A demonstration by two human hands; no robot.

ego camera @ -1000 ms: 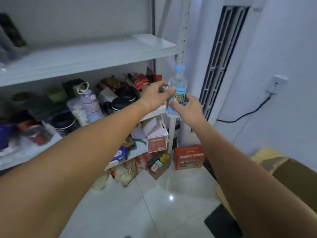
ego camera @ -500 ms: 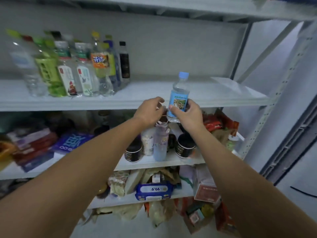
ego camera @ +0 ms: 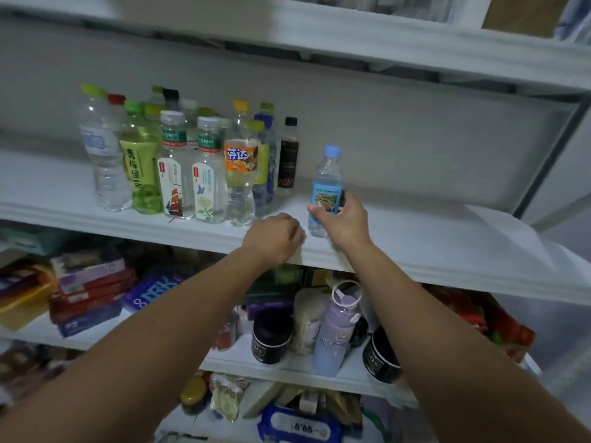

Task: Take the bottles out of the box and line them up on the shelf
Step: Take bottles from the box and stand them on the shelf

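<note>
Straight ahead, a person's right hand (ego camera: 343, 222) grips a small water bottle (ego camera: 327, 183) with a pale blue cap and a blue picture label. The thumb crosses the near face of the label at its left. The fingers (ego camera: 348, 201) wrap round its right side, so the lower half of the bottle sits inside the grasp. The bottle stands upright with its base down at the white shelf (ego camera: 431, 247), near the front edge; whether it rests its weight there cannot be told. The left hand (ego camera: 274, 238) lies just left of the bottle at the shelf's front edge, fingers curled into a fist that holds nothing. Farther left on the same shelf stands a tight cluster of drink bottles (ego camera: 179, 164). Its rightmost member, a slim black-labelled bottle (ego camera: 288, 155), is apart from the held one. On the shelf below sit a lilac flask (ego camera: 335, 327) and black jars (ego camera: 271, 337).
</note>
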